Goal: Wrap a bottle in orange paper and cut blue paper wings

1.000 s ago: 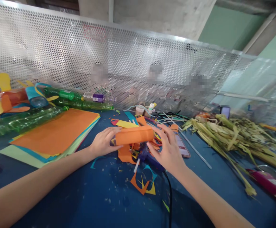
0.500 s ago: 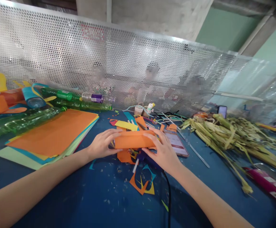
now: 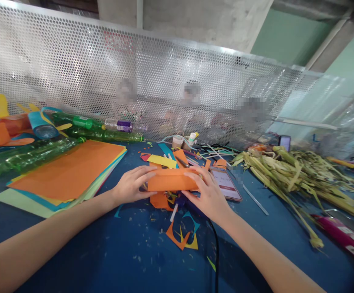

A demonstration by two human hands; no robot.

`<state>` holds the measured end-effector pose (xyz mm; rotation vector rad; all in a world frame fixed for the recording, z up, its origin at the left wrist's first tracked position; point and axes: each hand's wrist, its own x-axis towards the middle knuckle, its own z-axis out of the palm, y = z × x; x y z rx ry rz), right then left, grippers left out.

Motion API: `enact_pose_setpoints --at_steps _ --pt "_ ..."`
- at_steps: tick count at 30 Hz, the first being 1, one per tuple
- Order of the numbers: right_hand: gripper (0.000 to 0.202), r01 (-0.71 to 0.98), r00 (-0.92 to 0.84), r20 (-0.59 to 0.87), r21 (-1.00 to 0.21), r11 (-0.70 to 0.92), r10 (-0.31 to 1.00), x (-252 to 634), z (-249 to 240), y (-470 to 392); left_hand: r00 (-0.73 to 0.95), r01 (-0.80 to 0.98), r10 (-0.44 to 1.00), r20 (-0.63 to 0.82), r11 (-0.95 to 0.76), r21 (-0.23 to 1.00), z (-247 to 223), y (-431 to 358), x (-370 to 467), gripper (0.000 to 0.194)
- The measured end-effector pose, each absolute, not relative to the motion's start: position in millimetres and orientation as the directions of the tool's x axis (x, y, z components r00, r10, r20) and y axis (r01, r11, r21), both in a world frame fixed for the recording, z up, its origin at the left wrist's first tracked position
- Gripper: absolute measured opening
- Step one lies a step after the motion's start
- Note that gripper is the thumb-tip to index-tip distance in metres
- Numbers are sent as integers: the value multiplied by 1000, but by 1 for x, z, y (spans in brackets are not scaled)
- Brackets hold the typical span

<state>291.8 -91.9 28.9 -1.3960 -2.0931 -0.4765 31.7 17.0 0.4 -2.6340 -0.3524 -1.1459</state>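
Both my hands hold a piece of orange craft paper [image 3: 172, 180] level above the table, bent over like a roll. My left hand [image 3: 131, 185] grips its left end, fingers on top and thumb below. At the right end, my right hand [image 3: 205, 191] curls its fingers over the top, its thumb underneath. What lies inside the roll, if anything, is hidden. Partly covered beneath it is a dark blue glue gun [image 3: 192, 203] with a white stick and a black cord [image 3: 217, 248]. Orange, yellow and blue paper scraps [image 3: 179, 236] lie in front.
Stacked coloured sheets [image 3: 73, 171] and green plastic bottles [image 3: 36, 156] lie on the left. A phone [image 3: 227, 185] rests beside my right hand, with dried husks [image 3: 286, 175] farther right. Behind stands a perforated metal screen [image 3: 164, 81], with people beyond it. Scissors [image 3: 182, 162] lie among the scraps.
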Motion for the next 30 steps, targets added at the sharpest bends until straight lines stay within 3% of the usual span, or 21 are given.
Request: enact_pose_setpoints --at_steps 10,22,30 --pt "61 926 -361 581 129 355 730 286 29 -96 701 283 32 712 -929 -238 -1 16 31 54" --pt "52 907 -407 575 160 390 710 287 32 -96 706 296 45 707 -926 -236 -3 17 29 54" --pt "31 904 -396 641 144 404 658 288 38 -97 707 306 47 705 -920 -245 -2 16 31 52"
